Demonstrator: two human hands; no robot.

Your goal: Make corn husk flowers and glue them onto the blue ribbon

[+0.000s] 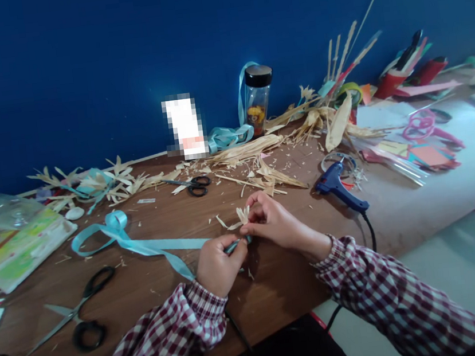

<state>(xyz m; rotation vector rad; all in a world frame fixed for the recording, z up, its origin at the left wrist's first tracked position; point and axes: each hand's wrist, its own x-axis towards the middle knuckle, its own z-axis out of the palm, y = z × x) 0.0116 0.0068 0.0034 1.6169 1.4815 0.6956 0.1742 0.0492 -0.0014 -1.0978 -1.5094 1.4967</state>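
Note:
My left hand (220, 264) is closed round a thin stem wrapped in light blue ribbon, just above the table's front part. From it a light blue ribbon (154, 245) trails left to a loose coil on the wood. Beside it, my right hand (275, 222) pinches the base of a small pale corn husk flower (243, 215), where the stem meets it. The fingertips of both hands nearly touch. Part of the stem is hidden by my fingers.
Open scissors (78, 313) lie left, smaller scissors (195, 184) farther back. A blue glue gun (342, 185) with a cord rests right. Corn husks (249, 149) and scraps spread along the wall. A lidded glass jar (259, 97) stands at the back.

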